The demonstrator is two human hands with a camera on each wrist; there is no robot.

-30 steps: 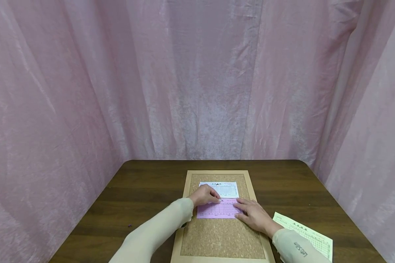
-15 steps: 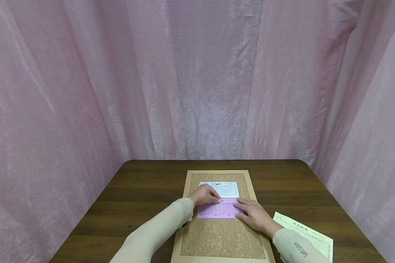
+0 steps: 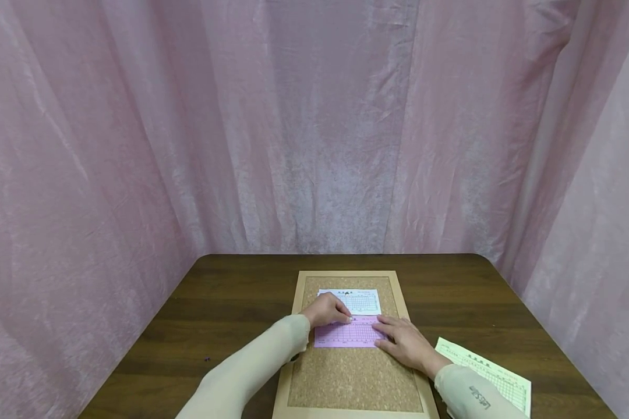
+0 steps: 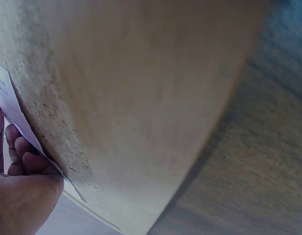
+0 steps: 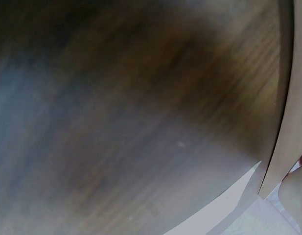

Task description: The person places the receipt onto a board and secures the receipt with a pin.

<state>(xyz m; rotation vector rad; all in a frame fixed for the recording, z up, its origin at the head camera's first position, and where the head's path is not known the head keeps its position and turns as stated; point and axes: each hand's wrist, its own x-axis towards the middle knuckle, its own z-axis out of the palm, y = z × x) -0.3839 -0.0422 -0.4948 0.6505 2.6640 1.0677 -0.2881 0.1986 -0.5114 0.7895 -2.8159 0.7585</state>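
On a wood-framed cork board (image 3: 353, 378) lies a purple printed form (image 3: 346, 333), just below a white printed form (image 3: 364, 302). My left hand (image 3: 326, 310) pinches a small whitish push pin (image 3: 350, 319) at the purple form's upper edge, its fingertips close to the paper. In the left wrist view the left hand's curled fingers (image 4: 28, 152) are beside the form's edge. My right hand (image 3: 402, 340) rests with spread fingers on the right side of the purple form, across the board's frame. In the right wrist view only a sliver of the right hand (image 5: 295, 196) shows.
A pale green form (image 3: 495, 375) lies askew on the dark wooden table (image 3: 230, 302), right of the board and partly under the right sleeve. A tiny dark purple object (image 3: 207, 359) lies left of the board. Pink curtains (image 3: 314, 128) surround the table.
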